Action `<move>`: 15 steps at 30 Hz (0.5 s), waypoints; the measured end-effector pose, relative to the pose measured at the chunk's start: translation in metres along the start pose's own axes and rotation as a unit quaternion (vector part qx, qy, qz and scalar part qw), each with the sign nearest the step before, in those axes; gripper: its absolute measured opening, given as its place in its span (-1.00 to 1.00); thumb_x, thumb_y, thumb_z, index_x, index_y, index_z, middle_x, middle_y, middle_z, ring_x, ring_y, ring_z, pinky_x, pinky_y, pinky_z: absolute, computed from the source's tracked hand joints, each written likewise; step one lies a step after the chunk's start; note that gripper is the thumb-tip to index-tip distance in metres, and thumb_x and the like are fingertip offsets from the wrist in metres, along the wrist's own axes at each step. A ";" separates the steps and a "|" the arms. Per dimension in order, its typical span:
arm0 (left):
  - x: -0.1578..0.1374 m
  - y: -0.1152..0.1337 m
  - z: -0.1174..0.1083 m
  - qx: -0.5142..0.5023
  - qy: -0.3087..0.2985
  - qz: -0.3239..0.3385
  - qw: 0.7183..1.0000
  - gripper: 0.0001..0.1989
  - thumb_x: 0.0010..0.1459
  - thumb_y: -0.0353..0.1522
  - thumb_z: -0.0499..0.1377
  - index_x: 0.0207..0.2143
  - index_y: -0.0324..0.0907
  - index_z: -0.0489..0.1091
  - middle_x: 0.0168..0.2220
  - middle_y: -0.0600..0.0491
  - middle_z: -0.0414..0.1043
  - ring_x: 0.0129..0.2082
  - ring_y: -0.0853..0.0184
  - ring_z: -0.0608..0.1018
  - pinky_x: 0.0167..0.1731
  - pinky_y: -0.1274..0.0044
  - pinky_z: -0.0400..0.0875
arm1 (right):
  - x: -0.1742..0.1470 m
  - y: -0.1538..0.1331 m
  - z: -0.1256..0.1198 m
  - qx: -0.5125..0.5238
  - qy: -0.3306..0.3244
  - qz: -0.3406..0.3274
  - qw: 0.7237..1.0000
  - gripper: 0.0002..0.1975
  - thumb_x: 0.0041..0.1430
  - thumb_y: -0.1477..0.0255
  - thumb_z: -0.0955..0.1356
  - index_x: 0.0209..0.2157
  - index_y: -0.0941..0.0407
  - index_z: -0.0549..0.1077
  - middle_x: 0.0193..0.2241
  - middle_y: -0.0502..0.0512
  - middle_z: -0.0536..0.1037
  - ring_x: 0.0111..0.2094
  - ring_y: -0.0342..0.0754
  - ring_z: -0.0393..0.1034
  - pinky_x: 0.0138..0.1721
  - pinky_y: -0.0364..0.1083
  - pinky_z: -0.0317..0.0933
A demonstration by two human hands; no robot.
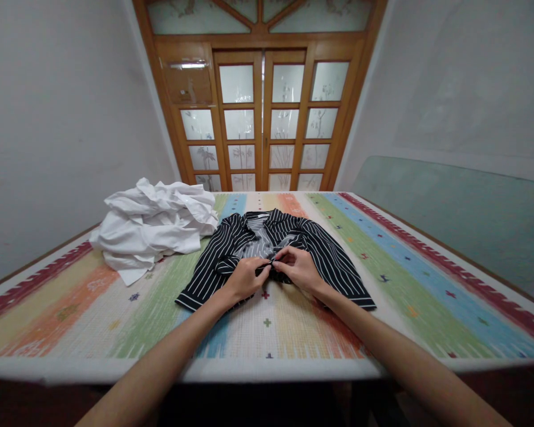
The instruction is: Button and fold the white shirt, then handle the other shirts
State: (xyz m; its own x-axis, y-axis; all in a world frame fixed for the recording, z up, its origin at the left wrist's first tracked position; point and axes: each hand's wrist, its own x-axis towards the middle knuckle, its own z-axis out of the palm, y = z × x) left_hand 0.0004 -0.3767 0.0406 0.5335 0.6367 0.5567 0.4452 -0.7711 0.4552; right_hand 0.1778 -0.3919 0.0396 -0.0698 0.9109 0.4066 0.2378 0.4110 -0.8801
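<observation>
A black shirt with white stripes (333,255) lies on the table, collar pointing away from me and sleeves spread to both sides. Its front is partly open, showing the paler inside of the fabric. My left hand (248,277) pinches the shirt's front edge near the hem. Right beside it, my right hand (299,270) pinches the same stretch of edge, so the fingertips of both hands nearly meet. Whether a button sits between the fingers is too small to tell.
A crumpled heap of white cloth (155,219) lies left of the shirt. The table wears a colourful striped cover (155,326). A pale green glass panel (463,207) leans along the right wall, and wooden doors with glass panes (262,107) stand beyond the table.
</observation>
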 end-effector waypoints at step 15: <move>0.001 0.003 0.002 -0.077 -0.026 -0.100 0.992 -0.72 0.21 -0.35 0.01 -0.31 -0.22 0.51 -0.31 0.01 0.57 -0.34 0.29 0.54 -0.26 0.52 0.34 | 0.002 0.003 -0.002 0.050 -0.091 0.007 0.995 -0.74 -0.06 0.35 0.42 -0.49 0.10 0.23 -0.58 -0.13 0.28 -0.58 -0.20 0.13 -0.56 -0.20 0.03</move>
State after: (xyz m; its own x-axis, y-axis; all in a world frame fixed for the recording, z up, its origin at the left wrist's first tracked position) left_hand 0.0040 -0.3790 0.0409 0.4841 0.7737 0.4087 0.4328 -0.6176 0.6567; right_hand 0.1804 -0.3889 0.0384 -0.2436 0.9043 0.3505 0.1441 0.3911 -0.9090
